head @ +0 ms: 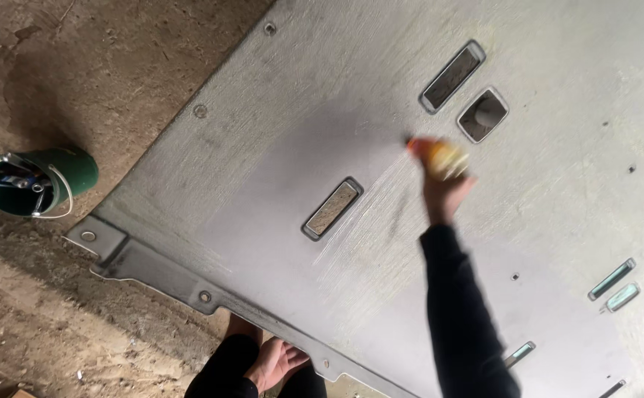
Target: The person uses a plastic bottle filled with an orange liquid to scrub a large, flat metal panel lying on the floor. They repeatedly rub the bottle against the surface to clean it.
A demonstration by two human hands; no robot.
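A large grey fabric-covered panel [277, 133] with several cut-out slots lies flat on the dirt ground and fills most of the view. My right hand [446, 193], in a black sleeve, reaches out over the panel's middle and grips a yellow and orange brush [440, 156], blurred, with the brush against the panel surface near a rectangular slot [451, 77] and a round-holed opening [482, 116]. My left hand [276, 362] rests at the panel's near edge, palm up, fingers loosely curled, holding nothing that I can see.
A green bucket [38, 182] with a wire handle and tools inside stands on the dirt at the left. The panel's dark plastic edge trim [159, 274] runs along the lower left. Another slot [331, 209] sits mid-panel, and small clips show at the lower right.
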